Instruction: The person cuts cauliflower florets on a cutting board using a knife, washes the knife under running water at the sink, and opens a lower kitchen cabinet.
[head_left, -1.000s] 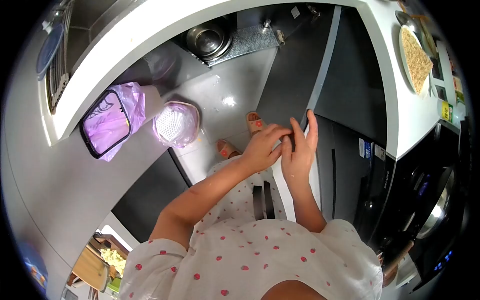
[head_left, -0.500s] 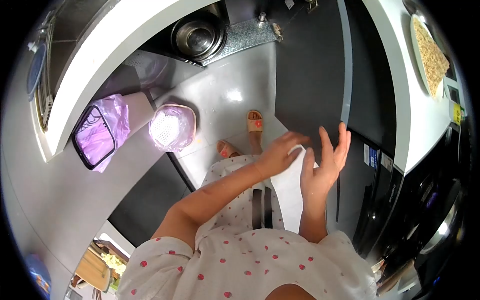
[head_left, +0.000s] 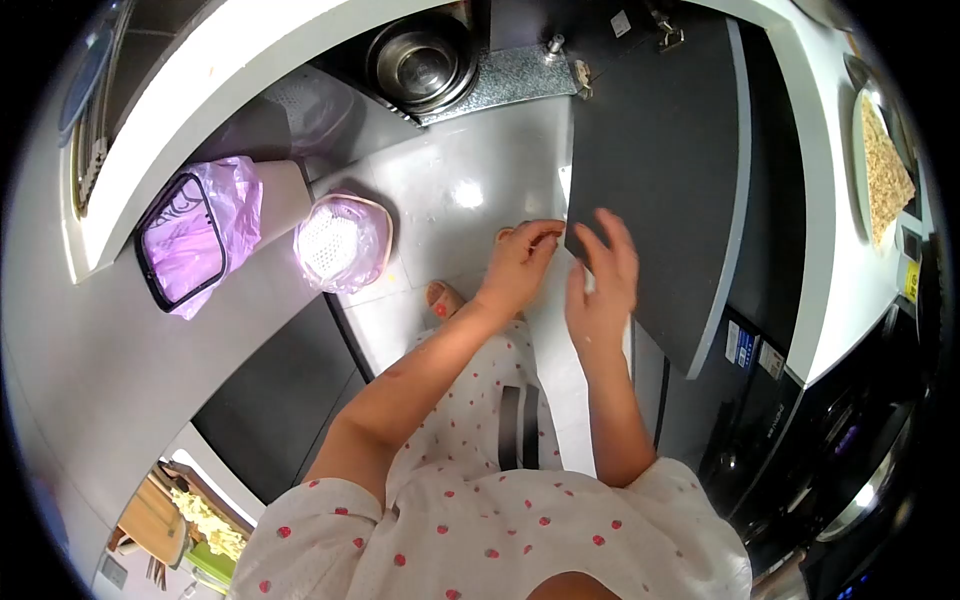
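My left hand (head_left: 520,266) reaches over the floor in front of me, its fingers loosely bent and pointing right. No object shows in it. Just to its right is my right hand (head_left: 606,285), raised with the fingers spread and holding nothing I can see. A small gap separates the two hands. The dark grey cabinet door (head_left: 660,150) stands swung out beside and beyond my right hand; whether the fingertips touch its edge I cannot tell.
Inside the low cabinet at the back are stacked metal pots (head_left: 420,70). A bin with a purple bag (head_left: 185,245) and a lilac basket (head_left: 340,243) stand left. On the right white counter (head_left: 820,240) lies a plate of grainy food (head_left: 885,170). A slippered foot (head_left: 442,300) shows below.
Both hands have moved left and slightly up in the view, and the left fingers have drawn back from the right hand. The cabinet door appears swung further out, and the view has shifted.
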